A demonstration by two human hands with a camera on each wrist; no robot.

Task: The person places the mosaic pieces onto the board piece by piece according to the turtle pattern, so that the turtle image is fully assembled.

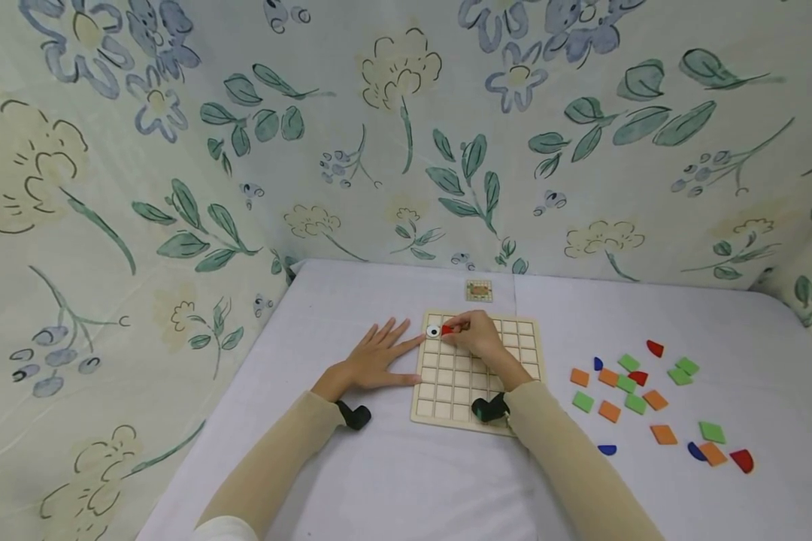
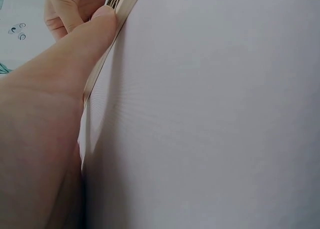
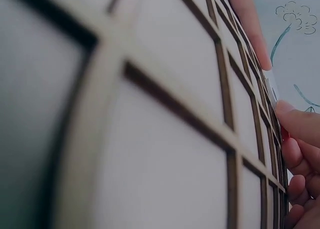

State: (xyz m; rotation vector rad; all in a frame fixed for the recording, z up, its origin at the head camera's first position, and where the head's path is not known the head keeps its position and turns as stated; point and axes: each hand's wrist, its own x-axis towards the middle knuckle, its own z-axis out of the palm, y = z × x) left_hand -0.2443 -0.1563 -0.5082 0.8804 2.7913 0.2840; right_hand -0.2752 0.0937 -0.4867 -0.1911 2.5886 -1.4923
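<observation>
Placement of a small red piece (image 1: 446,330) at the far left of a wooden grid board (image 1: 444,376), in the head view. We see the right hand (image 1: 479,335) pinching the piece between thumb and fingertips, just right of a black-and-white eye disc (image 1: 434,330); the fingers cover part of its outline, and we cannot tell whether it touches the cell floor. The left hand (image 1: 379,361) lies with fingers straight and spread, its thumb and index finger reaching the board's left rim.

We judge the piece light, thin and stiff, hardly fragile, with a smooth face that may slip under a flat fingertip. We therefore favour a hold on opposite edges, leaving the underside free of fingers to meet the cell. The board looks rigid and fairly light, and it could slide on the white cloth (image 1: 392,473); its plain outer rim offers the best hold.

At right, well apart from the board, we note loose pieces of similar thinness, among them an orange tile (image 1: 665,434), a green tile (image 1: 713,432) and a blue half-round (image 1: 607,450). Lying flat, these seem best lifted by their edges.
</observation>
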